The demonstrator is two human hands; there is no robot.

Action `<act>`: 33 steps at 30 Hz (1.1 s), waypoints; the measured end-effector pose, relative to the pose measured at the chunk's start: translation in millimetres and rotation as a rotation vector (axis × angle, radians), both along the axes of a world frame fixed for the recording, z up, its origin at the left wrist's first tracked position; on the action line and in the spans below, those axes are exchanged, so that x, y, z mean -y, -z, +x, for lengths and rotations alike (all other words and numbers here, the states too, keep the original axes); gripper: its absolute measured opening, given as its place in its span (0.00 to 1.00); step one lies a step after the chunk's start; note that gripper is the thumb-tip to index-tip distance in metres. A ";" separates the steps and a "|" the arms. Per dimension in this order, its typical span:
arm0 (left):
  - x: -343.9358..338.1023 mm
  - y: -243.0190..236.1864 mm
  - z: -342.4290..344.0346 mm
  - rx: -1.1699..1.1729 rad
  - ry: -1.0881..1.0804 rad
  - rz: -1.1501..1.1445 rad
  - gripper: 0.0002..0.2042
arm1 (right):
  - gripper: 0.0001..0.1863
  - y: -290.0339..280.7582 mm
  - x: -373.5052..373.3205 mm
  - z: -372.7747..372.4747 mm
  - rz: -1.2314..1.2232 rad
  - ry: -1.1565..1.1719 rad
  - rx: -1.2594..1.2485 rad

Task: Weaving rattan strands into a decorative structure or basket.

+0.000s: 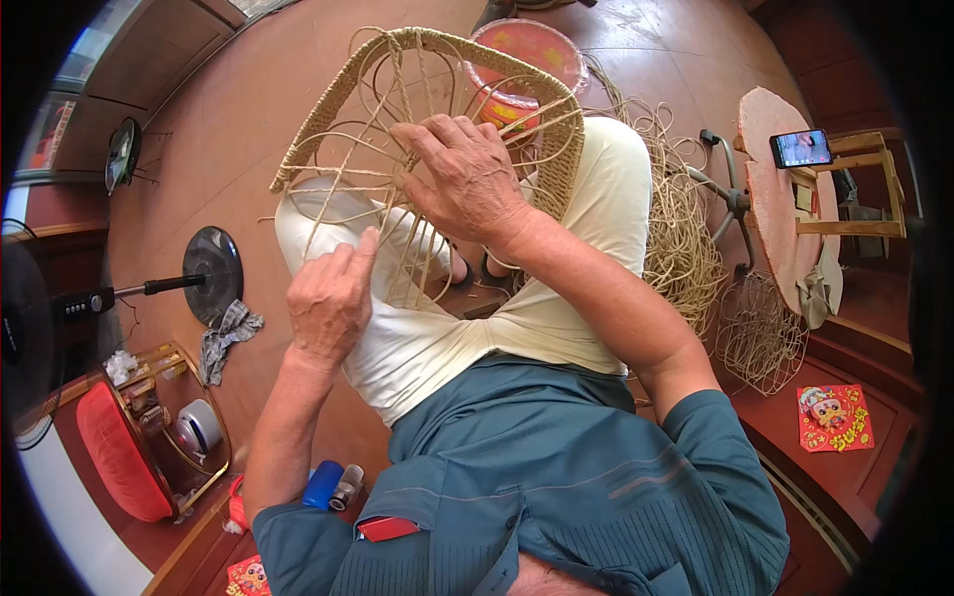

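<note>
A half-woven basket frame (338, 99) of pale cane with a braided rim rests on my knees, over cream trousers (586, 209). My right hand (467, 179) lies inside the frame, its fingers curled around several cane strands near the middle. My left hand (331, 298) is at the frame's lower left side, pinching upright cane strands between thumb and forefinger. The strands run between both hands.
A heap of loose cane (681, 228) lies to my right, with a small wire frame (760, 333) beside it. A red plastic basin (527, 55) stands ahead on the brown floor. A standing fan's base (214, 273) and a rag are at left; a phone (800, 149) sits on a wooden stool at right.
</note>
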State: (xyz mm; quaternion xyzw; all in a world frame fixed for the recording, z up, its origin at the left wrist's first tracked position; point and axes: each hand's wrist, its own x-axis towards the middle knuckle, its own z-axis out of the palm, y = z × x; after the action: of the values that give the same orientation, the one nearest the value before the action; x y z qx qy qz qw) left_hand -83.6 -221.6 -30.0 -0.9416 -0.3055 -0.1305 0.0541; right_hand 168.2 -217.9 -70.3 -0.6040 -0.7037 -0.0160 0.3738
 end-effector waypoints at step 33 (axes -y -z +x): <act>-66.7 -16.0 8.9 -0.184 -0.164 0.288 0.13 | 0.30 -1.6 -9.9 1.2 0.001 0.041 0.001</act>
State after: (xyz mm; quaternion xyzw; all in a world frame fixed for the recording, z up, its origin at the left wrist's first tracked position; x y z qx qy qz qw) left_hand -74.7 -154.9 -14.1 -0.9040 -0.3533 -0.0816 0.2265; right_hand 169.4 -208.1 -68.7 -0.6182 -0.6911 -0.0244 0.3736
